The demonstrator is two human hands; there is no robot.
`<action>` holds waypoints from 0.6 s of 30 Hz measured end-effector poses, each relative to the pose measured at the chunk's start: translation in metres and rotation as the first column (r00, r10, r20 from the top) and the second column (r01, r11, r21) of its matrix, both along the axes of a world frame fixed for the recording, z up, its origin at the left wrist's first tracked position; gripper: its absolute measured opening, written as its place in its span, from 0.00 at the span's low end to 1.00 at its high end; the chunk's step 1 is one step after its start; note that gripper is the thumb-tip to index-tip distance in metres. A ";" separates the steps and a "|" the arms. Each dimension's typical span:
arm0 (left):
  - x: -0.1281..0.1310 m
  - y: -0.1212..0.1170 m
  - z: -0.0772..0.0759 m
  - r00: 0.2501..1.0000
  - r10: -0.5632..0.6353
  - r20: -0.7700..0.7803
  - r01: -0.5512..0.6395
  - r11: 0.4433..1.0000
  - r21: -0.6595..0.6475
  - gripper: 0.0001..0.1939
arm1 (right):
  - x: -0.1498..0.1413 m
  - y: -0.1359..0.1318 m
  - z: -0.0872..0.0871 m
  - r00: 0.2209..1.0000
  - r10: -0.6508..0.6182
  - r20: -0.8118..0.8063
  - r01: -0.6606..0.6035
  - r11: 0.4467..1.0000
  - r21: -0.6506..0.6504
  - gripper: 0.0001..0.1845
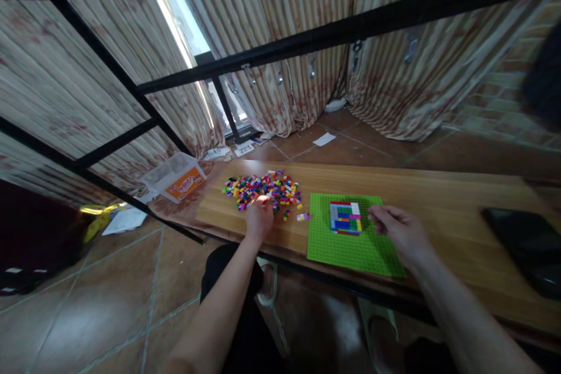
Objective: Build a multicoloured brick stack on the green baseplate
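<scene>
My left hand (260, 221) is at the near edge of a loose pile of small coloured toy bricks (245, 186), its fingers curled in; what they hold, if anything, is hidden. On a green studded baseplate (322, 242) sits a low, blocky build (345, 218) of grey, white, blue, green, red and yellow bricks. Just right of that build, above the plate, my right hand (401, 232) has thumb and fingers pinched together. Anything between those fingertips is too small to make out. A few joined pink and white bricks (302, 217) lie by the plate's left edge.
The wooden bench (456, 204) carries a black phone-like device (526, 248) at the right. At its left end stands a clear plastic box (173, 177) with an orange label. A black metal frame (289, 47) crosses in front of curtains. Papers (324, 139) lie on the tiled floor.
</scene>
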State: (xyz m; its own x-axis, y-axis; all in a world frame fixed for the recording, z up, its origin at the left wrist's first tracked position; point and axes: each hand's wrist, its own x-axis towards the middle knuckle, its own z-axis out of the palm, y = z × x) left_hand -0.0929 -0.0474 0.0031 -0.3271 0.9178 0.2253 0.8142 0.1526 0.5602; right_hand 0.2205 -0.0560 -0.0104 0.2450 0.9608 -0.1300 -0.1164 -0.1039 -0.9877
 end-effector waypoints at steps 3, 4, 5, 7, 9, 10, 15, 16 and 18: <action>0.002 0.019 -0.001 0.986 -0.066 -0.150 0.067 0.998 0.000 0.16 | 0.000 0.001 -0.001 1.000 -0.001 0.020 0.002 1.000 -0.023 0.21; 0.001 0.024 -0.003 0.978 -0.090 -0.187 0.093 0.996 0.005 0.17 | -0.001 0.001 -0.001 1.000 0.001 0.030 0.000 1.000 -0.030 0.21; 0.000 0.030 -0.005 0.971 -0.109 -0.213 0.113 0.994 0.008 0.17 | -0.001 0.001 -0.001 0.999 0.005 0.040 -0.003 0.999 -0.035 0.20; -0.003 0.039 -0.009 0.963 -0.124 -0.239 0.129 0.992 0.007 0.15 | -0.002 0.001 -0.001 0.998 0.011 0.058 -0.009 0.999 -0.040 0.20; -0.007 0.044 -0.011 0.961 -0.129 -0.243 0.134 0.991 0.006 0.12 | -0.003 0.001 -0.001 0.998 0.019 0.065 -0.016 0.999 -0.044 0.19; -0.009 0.045 -0.011 0.961 -0.134 -0.241 0.140 0.990 0.008 0.11 | -0.004 0.001 0.000 0.998 0.024 0.062 -0.021 0.999 -0.044 0.18; 0.001 0.027 0.002 0.979 -0.160 -0.124 0.167 0.985 0.049 0.09 | -0.006 0.001 0.004 0.999 0.016 0.046 -0.016 1.000 -0.007 0.17; 0.009 0.018 0.005 0.978 -0.194 -0.071 0.199 0.976 0.083 0.08 | -0.006 0.001 0.005 0.999 0.013 0.048 -0.013 1.000 0.003 0.17; 0.031 -0.001 0.008 0.947 -0.319 0.043 0.312 0.942 0.121 0.08 | -0.007 0.002 0.008 0.999 0.011 0.050 -0.012 1.000 0.022 0.17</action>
State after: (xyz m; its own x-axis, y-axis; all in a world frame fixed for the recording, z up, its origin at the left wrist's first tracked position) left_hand -0.0622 -0.0488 0.0112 -0.0412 0.9462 0.3208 0.7740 -0.1728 0.6091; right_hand 0.2137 -0.0543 -0.0028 0.2392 0.9662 -0.0965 -0.0662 -0.0829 -0.9944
